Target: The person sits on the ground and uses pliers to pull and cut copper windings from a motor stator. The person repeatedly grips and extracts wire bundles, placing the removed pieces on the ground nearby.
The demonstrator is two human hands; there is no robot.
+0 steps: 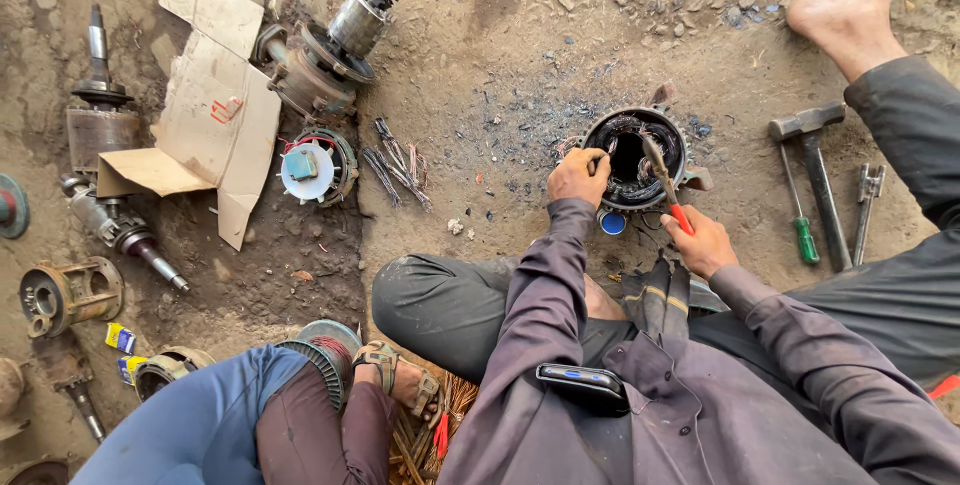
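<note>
Both hands work: left hand [577, 177] grips stator housing [634, 159], right hand [699, 242] holds screwdriver [664, 178] inside.

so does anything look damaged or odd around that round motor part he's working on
Yes. The round motor housing sits on dirt blackened with soot or ash, and its inner windings look charred. The left hand steadies its rim while the right hand digs in a red-handled tool.

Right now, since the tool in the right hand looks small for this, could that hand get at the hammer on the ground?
Probably yes. The hammer lies on open dirt just beyond the right hand, nothing between them, though that hand grips a red-handled tool.
</note>
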